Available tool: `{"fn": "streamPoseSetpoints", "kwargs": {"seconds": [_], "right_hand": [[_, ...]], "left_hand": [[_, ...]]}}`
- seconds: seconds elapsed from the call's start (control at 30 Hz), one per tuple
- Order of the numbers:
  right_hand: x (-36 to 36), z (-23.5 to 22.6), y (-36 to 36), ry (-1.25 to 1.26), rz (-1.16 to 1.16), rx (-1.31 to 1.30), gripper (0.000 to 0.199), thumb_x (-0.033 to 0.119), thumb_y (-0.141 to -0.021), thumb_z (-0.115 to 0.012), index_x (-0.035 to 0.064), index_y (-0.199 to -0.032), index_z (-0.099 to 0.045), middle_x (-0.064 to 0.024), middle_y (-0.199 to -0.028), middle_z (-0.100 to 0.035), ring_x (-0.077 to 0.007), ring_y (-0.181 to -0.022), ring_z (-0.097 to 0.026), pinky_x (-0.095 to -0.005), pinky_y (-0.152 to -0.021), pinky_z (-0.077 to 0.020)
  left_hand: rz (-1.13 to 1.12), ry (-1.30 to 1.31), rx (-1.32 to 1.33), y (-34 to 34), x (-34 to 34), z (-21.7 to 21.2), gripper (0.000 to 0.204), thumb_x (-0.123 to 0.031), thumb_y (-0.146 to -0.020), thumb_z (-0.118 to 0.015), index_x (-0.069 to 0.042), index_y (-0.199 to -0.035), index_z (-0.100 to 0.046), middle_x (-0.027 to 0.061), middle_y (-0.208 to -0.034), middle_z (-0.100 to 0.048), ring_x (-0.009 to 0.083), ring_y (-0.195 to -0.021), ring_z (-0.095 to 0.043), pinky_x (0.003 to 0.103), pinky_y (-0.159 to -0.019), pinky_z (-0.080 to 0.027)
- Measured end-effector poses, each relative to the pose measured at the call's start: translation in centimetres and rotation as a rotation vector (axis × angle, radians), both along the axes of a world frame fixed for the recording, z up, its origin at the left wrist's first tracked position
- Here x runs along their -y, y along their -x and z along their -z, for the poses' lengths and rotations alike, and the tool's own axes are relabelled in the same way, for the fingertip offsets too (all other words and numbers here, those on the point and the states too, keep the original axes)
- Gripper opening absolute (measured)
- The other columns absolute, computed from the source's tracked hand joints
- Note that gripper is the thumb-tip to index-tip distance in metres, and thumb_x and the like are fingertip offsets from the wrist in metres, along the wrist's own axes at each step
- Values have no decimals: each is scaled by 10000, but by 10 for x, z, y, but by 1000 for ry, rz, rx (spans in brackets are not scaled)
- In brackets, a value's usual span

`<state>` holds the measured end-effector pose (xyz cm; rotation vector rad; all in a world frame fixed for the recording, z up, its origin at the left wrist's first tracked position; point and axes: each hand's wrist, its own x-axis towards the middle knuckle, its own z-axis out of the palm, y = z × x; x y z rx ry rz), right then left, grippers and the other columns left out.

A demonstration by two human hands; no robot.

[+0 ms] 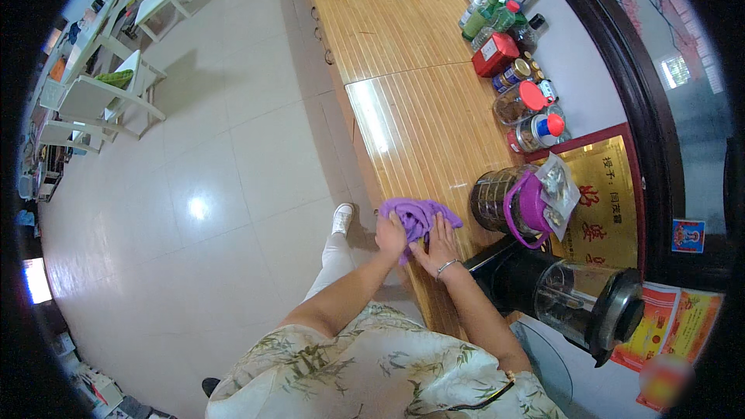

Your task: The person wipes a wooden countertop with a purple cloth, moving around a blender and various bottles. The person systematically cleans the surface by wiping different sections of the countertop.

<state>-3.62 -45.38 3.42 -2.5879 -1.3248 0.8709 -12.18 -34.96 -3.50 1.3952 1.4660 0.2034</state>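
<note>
A purple cloth [417,215] lies bunched on the wooden bamboo-slat bench [403,70] near its front edge. My left hand [390,236] rests on the cloth's left side, at the bench edge. My right hand [440,244], with a bracelet at the wrist, presses flat on the cloth's lower right part. Both hands touch the cloth; fingers are spread rather than gripping.
A dark metal pot with a purple handle [508,202] and a plastic bag stands right of the cloth. A black blender [570,302] lies nearer me. Bottles and jars [516,70] line the back. White chairs [101,93] stand on the tiled floor at left.
</note>
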Motion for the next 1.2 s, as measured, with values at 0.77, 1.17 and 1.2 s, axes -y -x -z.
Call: {"fn": "streamPoseSetpoints", "kwargs": {"seconds": [0.77, 1.17, 1.2], "right_hand": [[-253, 3, -90, -85, -107, 31, 939, 672, -852, -411, 22, -1489, -178, -146, -1571, -112, -324, -1446, -96, -419, -1176, -71], [-11, -17, 0, -5, -32, -44, 939, 591, -853, -480, -59, -1458, -176, -226, -1542, -140, -402, -1418, -120, -460, -1162, -111], [4, -17, 6, 4, -31, -43, 938, 588, -853, -482, -61, -1457, -178, -230, -1542, -131, -405, -1418, -117, -461, -1161, -111]], "left_hand": [[-63, -178, -2, -84, -296, 34, 497, -400, -985, -340, 15, -1187, -528, 271, -1156, -592, 445, -1088, -555, 503, -938, -407], [72, -15, 71, 25, 31, -3, 496, -395, -987, -332, 19, -1224, -465, 285, -1148, -582, 453, -1109, -531, 564, -946, -365], [42, -5, 35, 26, 36, -7, 487, -390, -986, -337, 25, -1175, -508, 289, -1133, -584, 456, -1103, -531, 558, -943, -371]]}}
